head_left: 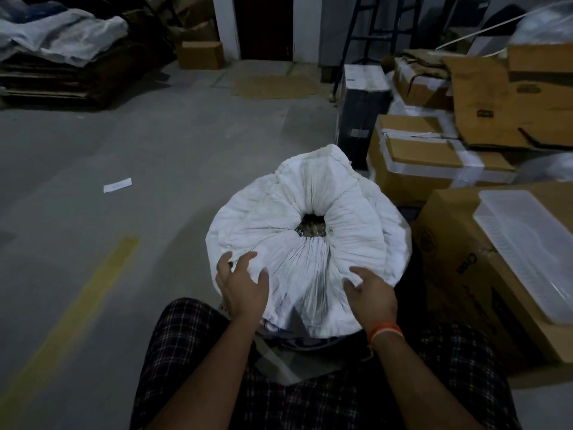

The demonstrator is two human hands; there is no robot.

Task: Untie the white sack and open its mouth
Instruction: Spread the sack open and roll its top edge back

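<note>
White sack stood on the floor between the person's knees, its gathered mouth already parted to a small dark hole at centre, with no tie visible. Left hand at seven o'clock and right hand at five lay spread and open on the pleats, gripping nothing. To widen it cleanly, each hand should probably pinch the rim and draw outward evenly.

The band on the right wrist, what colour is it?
Orange, seen in the head view: the band sits just behind the right hand resting on the white sack.
</note>
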